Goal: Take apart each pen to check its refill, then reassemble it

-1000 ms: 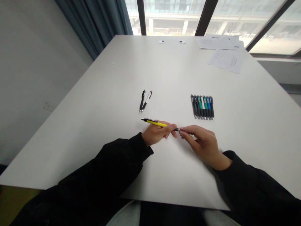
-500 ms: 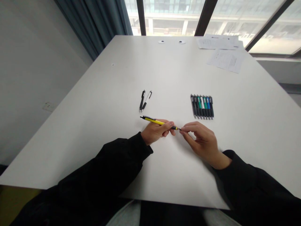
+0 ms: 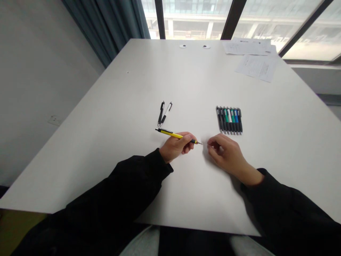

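My left hand (image 3: 179, 143) grips a yellow pen (image 3: 170, 133) with a black clip. The pen lies tilted, its clip end to the upper left, and a thin bare refill point sticks out of its right end. A short gap to the right of that point, my right hand (image 3: 225, 151) is closed in a pinch. Whatever its fingertips hold is too small to make out. Beyond my left hand lie a black pen (image 3: 161, 113) and a white pen (image 3: 166, 113) with a black grip, their lower ends close together.
Several black, green, white and blue pens (image 3: 229, 121) lie side by side in a row beyond my right hand. Printed papers (image 3: 255, 67) rest at the far right of the white table (image 3: 106, 135). Two oval fittings (image 3: 206, 46) sit near its far edge.
My right hand has drawn away from the pen's tip, a little to the right. The thin refill point is now exposed. My left hand has barely moved, the pen shifting slightly up and left.
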Motion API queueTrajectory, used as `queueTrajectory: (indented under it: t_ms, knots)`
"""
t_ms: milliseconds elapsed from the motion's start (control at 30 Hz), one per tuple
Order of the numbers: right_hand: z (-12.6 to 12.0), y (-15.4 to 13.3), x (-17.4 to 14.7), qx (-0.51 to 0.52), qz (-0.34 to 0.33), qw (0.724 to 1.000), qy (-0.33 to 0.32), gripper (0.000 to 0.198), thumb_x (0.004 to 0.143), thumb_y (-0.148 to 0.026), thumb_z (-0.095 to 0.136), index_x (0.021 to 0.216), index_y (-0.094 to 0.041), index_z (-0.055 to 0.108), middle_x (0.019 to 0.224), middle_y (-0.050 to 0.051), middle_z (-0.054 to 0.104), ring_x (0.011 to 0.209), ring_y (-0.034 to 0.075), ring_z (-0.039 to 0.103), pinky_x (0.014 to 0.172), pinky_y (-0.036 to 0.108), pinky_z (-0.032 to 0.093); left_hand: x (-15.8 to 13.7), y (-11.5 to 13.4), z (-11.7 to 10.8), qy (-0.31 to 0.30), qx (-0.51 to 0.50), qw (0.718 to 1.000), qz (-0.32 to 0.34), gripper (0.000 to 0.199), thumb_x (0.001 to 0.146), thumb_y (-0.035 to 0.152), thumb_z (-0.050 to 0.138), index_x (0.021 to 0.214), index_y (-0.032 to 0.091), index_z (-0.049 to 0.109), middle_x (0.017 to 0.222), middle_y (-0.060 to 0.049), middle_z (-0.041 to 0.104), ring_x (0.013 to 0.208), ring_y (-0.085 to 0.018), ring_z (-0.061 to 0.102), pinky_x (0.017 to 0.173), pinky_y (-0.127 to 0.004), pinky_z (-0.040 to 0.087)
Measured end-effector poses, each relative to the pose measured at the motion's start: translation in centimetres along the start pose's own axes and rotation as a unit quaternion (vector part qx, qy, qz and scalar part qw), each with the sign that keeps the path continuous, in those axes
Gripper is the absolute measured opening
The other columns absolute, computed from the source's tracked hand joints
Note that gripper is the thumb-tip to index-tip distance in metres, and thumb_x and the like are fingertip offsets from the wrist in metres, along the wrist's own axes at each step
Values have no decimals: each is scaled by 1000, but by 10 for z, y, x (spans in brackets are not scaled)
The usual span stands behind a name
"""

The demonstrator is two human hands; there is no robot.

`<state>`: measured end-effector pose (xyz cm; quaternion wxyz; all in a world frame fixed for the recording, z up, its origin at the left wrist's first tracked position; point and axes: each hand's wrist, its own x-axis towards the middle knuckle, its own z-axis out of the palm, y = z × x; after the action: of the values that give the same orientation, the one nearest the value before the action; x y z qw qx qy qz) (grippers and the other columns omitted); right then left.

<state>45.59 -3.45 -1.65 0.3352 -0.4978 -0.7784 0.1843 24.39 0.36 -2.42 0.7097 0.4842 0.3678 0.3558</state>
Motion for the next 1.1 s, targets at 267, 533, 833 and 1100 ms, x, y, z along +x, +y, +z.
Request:
queueTrajectory:
  t_ms: [267, 533, 833, 1100]
  knots:
    - [4, 9, 5, -41, 3, 998, -40, 17, 82, -14, 60, 98, -18, 63, 82, 5, 60, 69, 17, 56, 65, 31, 45, 1, 0, 0, 7, 10, 1000, 7, 33, 87, 44, 58, 79, 12, 63, 62, 2, 57, 46, -5, 44, 41, -19, 30]
    - [-1, -6, 1, 61, -50, 997, 23, 17, 88, -21, 64, 105, -21, 62, 80, 3, 58, 61, 14, 49, 57, 29, 43, 1, 1, 0, -13, 1, 1000, 20, 39, 88, 49, 60, 86, 10, 67, 69, -2, 63, 47, -4, 46, 42, -19, 31]
    - [-2, -8, -1, 89, -48, 995, 14, 4, 89, -18, 61, 89, -21, 62, 77, 3, 60, 63, 14, 52, 55, 29, 42, -1, 2, -2, -31, 20, 999, 26, 31, 89, 41, 63, 92, 10, 69, 78, -6, 71, 48, -6, 52, 42, -19, 37]
    - [-10, -3, -2, 104, -62, 993, -7, 6, 87, -13, 61, 85, -19, 61, 73, 1, 56, 60, 12, 49, 53, 27, 39, -2, 3, -4, 8, 7, 1000, 11, 15, 73, 23, 74, 77, 12, 65, 66, -2, 68, 50, -7, 53, 46, -19, 38]
